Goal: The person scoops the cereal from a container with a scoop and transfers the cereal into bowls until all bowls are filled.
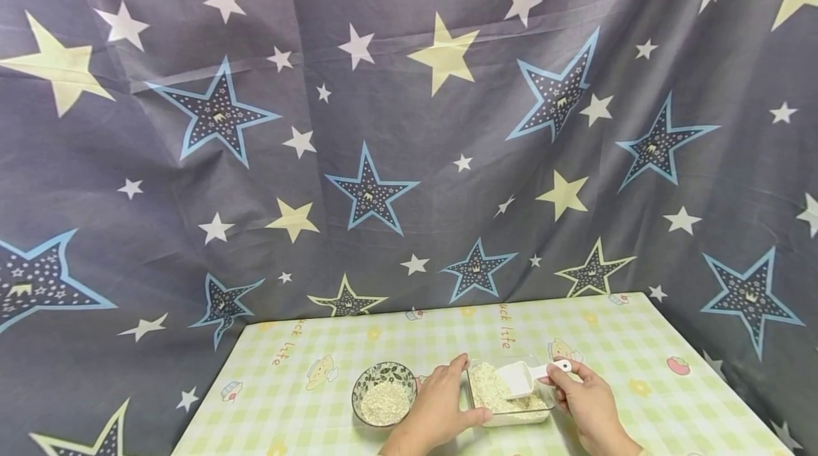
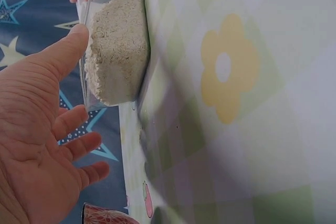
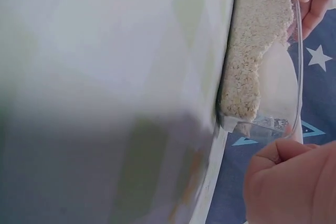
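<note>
1. Head view: I see the white plastic scoop tilted inside the clear, see-through rectangular container, its blade against the pale, oat-like flakes. I cannot tell whether the blade carries any.

2. The right hand pinches the scoop's handle near its end, fingers bent around it. I judge that grip keeps the fingers clear of the flakes while the blade reaches over the container's right-hand wall.

3. The left hand spans the container's left end, thumb at the near corner and forefinger toward the far one. The left wrist view gives me the thumb lying on the rim, with the other fingers spread and slightly bent. I read this as bracing, so the container does not slide under the scoop.

4. The container stands on the green-and-white checked tablecloth. From the right wrist view, the flakes sit lower on the scoop's side and pile higher toward the left hand.

5. Just beyond the left hand, on its left, stands the round bowl with a dark leaf pattern inside, holding similar flakes. Its nearness, I'd say, keeps any carry from the container short.
</note>
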### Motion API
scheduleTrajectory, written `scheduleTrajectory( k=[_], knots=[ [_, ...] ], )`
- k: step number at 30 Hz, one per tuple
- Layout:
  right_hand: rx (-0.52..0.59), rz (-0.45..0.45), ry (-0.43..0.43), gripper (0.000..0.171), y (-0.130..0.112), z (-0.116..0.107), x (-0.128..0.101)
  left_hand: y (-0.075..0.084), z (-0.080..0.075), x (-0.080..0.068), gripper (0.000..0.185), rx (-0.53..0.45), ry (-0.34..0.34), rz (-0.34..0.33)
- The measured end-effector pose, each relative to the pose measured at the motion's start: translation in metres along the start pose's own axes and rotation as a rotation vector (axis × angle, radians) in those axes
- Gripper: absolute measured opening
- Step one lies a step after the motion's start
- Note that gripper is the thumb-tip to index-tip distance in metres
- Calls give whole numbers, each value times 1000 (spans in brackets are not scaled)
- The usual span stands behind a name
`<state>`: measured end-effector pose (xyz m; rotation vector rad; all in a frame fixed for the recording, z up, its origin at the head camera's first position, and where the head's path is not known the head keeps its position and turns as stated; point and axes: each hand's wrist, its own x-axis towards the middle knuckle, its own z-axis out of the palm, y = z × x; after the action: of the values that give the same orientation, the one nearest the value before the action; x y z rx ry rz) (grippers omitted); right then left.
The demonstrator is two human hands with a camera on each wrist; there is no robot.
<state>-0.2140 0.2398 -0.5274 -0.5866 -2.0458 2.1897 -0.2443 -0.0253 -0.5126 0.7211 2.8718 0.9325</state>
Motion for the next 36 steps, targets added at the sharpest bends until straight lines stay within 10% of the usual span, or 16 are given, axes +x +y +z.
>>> scheduleTrajectory(
  k=[12, 21, 30, 36],
  knots=[
    [158, 76, -47, 16, -5, -18, 5, -1, 0, -2, 104, 58, -5, 2],
    [202, 104, -93, 23, -10, -25, 8, -18, -27, -27, 99, 130, 173, 86],
    [349, 166, -244, 52, -14, -25, 12, -78, -65, -64, 105, 71, 229, -88],
    [374, 163, -279, 42, -21, -16, 7, -99, -74, -75, 116, 67, 206, -199]
  ],
)
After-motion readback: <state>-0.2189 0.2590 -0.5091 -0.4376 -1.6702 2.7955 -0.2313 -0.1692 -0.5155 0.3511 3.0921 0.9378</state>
